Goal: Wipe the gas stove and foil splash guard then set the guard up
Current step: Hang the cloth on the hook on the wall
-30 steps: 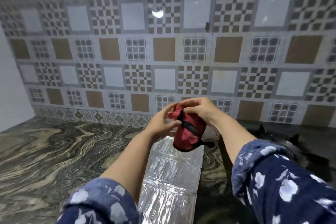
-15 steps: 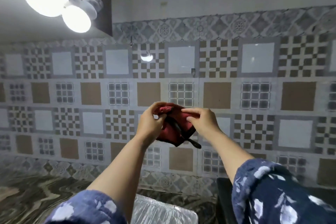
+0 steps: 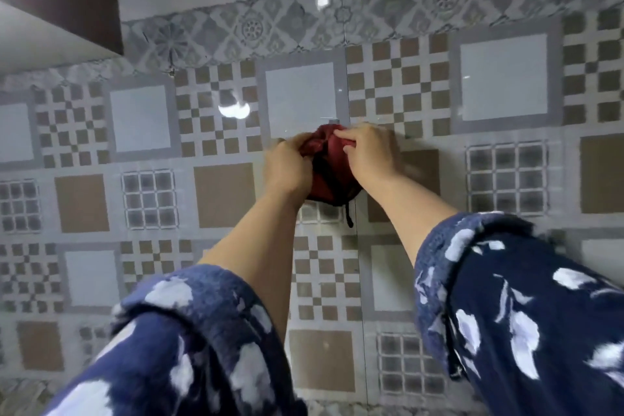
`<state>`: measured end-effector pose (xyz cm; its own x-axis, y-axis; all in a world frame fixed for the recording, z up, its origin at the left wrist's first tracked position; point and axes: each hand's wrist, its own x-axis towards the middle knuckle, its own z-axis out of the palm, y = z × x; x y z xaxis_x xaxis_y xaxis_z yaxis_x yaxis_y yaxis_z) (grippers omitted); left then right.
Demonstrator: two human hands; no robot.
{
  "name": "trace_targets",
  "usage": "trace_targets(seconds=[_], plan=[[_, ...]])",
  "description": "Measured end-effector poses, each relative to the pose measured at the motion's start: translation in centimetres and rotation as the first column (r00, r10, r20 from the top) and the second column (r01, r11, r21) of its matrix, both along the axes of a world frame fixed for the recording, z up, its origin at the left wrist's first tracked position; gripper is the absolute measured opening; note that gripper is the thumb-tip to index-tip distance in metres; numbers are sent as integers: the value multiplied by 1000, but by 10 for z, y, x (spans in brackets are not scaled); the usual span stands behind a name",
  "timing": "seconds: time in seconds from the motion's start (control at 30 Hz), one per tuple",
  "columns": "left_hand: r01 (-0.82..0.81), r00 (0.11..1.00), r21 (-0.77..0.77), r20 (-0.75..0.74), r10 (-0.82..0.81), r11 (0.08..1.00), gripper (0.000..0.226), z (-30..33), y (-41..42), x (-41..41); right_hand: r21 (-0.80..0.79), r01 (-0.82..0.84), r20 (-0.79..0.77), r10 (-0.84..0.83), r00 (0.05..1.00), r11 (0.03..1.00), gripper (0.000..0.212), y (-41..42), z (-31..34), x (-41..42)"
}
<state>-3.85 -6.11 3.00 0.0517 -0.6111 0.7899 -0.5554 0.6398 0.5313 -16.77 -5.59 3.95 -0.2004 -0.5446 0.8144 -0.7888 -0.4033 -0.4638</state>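
Note:
Both my hands hold a bunched red cloth [image 3: 332, 176] with black trim up against the tiled wall [image 3: 503, 91]. My left hand [image 3: 287, 167] grips its left side. On the right, my right hand [image 3: 366, 154] pinches the top edge. A small grey hook [image 3: 334, 120] shows on the wall just above the cloth. A black strap [image 3: 348, 217] dangles below it. The gas stove and the foil splash guard are out of the frame.
A dark cabinet corner [image 3: 64, 0] juts out at the top left. Patterned tiles fill the view, with a lamp's reflection [image 3: 234, 109] left of the hands. My blue flowered sleeves [image 3: 526, 307] cover the lower part.
My view has tilted up from the counter to the wall. Both hands have raised the red cloth from above the foil guard to the small hook on the tiles.

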Motion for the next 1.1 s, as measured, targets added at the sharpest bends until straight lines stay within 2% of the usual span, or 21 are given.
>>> trace_targets(seconds=[0.07, 0.13, 0.2, 0.27, 0.3, 0.37, 0.43, 0.47, 0.57, 0.63, 0.77, 0.93, 1.1], plan=[[46, 999, 35, -23, -45, 998, 44, -15, -7, 1, -44, 1, -55, -4, 998, 999, 36, 2, -15, 0], [80, 997, 74, -22, -78, 994, 40, -29, -5, 4, -62, -43, -31, 41, 999, 997, 37, 8, -26, 3], [23, 998, 100, 52, -28, 995, 36, -40, 1, 8, -62, -87, 5, 87, 996, 994, 32, 15, -38, 8], [-82, 986, 122, 155, 62, 989, 38, -50, 7, 14, -45, 38, 26, -37, 999, 998, 29, 20, -55, 10], [-132, 971, 146, 218, 98, 981, 41, -57, 13, 18, -19, 80, 28, -79, 996, 997, 32, 18, -66, 9], [-197, 937, 204, 328, 122, 959, 49, -71, 30, 31, 179, 130, -6, -131, 991, 975, 40, 19, -90, 6], [-238, 908, 260, 403, 119, 936, 50, -88, 54, 46, 302, 230, -134, -197, 971, 925, 36, 42, -112, 9], [-255, 890, 288, 442, 108, 923, 48, -98, 67, 54, 356, 216, -144, -175, 974, 909, 33, 62, -120, 14], [-269, 868, 445, 497, 14, 854, 43, -130, 114, 80, 558, 190, -226, -73, 971, 807, 43, 115, -143, 36], [-281, 863, 535, 504, -33, 797, 42, -153, 149, 101, 639, 129, -272, 65, 960, 759, 36, 145, -158, 54], [-335, 849, 604, 526, -46, 723, 39, -202, 210, 153, 758, -34, -222, 307, 926, 652, 26, 189, -189, 105], [-436, 847, 701, 532, -6, 564, 38, -266, 280, 231, 824, -121, -224, 516, 827, 553, 33, 236, -237, 179], [-498, 861, 792, 501, 89, 354, 42, -333, 357, 305, 902, -170, -181, 707, 683, 396, 29, 263, -308, 250]])
